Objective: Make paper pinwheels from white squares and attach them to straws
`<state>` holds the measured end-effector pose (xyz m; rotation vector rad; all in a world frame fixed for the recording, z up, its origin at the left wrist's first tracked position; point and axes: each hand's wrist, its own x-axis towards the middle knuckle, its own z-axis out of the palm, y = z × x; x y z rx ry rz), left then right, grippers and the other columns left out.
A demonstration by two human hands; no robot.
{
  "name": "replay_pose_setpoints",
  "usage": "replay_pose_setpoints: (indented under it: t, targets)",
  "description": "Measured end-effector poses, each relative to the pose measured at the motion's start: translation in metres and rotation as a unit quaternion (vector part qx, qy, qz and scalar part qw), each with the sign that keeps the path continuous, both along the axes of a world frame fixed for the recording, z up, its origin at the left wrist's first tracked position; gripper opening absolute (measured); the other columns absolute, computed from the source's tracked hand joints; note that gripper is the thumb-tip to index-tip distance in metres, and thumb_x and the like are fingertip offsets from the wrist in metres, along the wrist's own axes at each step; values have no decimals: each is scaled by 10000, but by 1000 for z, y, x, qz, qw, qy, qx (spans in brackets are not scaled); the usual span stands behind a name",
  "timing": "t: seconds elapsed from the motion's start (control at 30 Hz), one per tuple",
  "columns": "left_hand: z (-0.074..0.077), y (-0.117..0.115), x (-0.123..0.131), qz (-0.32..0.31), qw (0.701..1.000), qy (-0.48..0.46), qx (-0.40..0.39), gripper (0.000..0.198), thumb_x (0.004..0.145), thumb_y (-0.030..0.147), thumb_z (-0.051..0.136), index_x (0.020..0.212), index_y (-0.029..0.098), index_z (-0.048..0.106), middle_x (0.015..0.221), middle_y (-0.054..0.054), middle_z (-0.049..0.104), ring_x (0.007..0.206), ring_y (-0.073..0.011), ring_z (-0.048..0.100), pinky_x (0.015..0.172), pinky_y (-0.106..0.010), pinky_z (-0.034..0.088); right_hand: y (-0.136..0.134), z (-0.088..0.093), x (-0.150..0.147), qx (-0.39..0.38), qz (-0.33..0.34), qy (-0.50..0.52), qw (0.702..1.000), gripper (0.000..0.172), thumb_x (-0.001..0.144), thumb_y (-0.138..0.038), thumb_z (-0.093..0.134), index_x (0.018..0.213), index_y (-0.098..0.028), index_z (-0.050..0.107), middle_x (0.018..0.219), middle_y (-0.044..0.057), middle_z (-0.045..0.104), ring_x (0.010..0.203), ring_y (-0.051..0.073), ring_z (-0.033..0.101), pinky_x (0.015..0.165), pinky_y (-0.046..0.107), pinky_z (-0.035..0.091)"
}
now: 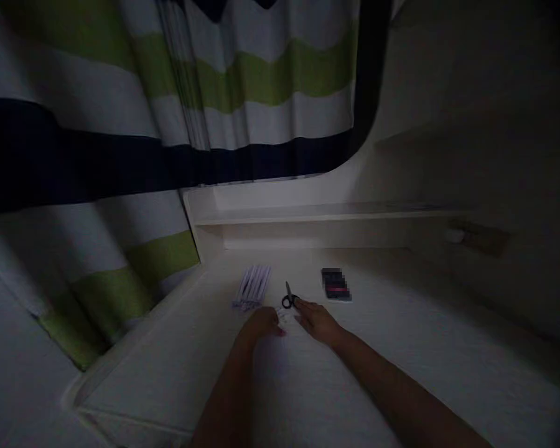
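Observation:
Black-handled scissors (289,297) lie on the pale tabletop with their blades pointing away from me. My right hand (318,320) is open and palm down, its fingers stretched out to the scissors' handle. Curled at the near edge of a small whitish, crumpled thing (285,318) is my left hand (262,322). Its fingers are closed on part of that thing, whose kind is too dim to tell. A row of long, thin, pale lilac packets or sticks (254,285) lies just beyond my left hand.
A dark flat object with a pink band (336,285), partly pixelated, lies at the back right of the tabletop (378,348). Behind it runs a low white shelf (308,214). A striped curtain (270,81) hangs at the back and left. The room is dim.

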<state>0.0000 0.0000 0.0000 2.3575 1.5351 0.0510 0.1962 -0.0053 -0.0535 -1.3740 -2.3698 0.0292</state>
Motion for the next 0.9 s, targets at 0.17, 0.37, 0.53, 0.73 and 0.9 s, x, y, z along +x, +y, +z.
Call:
replay_pose_setpoints:
  t: [0.17,0.37,0.53,0.73,0.9]
  targets:
    - [-2,-3,4,-8,1000,-11,-4,441,480,341,706,872,168,603,890,-29,608,834,-197,546,660,-223,358,-4,-2,2,-1,-22,4,1000,469,861,-389,295,1246,-141,394,1222,116,493,1098,227,446,887,365,329]
    - [-10,-4,-15,-21,999,-30,-9,481,452,290,724,898,170,590,860,-25,596,770,-185,546,631,-226,357,-27,-4,14,3,-51,-2,999,444,861,-396,300,1206,-156,442,1169,113,537,1082,231,457,876,380,334]
    - [-13,-6,-23,-14,999,-32,-3,467,455,235,727,895,161,591,826,-28,592,734,-176,544,609,-223,359,-60,-1,34,10,-32,2,999,381,861,-362,318,1115,-161,519,1079,106,587,1015,215,504,853,363,363]
    - [-14,-6,-21,-30,999,-38,-3,440,486,193,712,911,175,601,837,-17,591,727,-159,542,619,-215,364,-91,8,53,13,14,48,999,336,872,-305,302,796,-169,600,759,71,609,758,178,557,734,325,421]
    - [-13,-7,-19,-51,998,-35,-4,413,502,176,699,907,189,621,817,-9,595,732,-154,545,650,-217,367,-94,11,54,25,3,75,997,318,867,-284,316,723,-168,575,679,65,578,690,174,540,686,323,431]
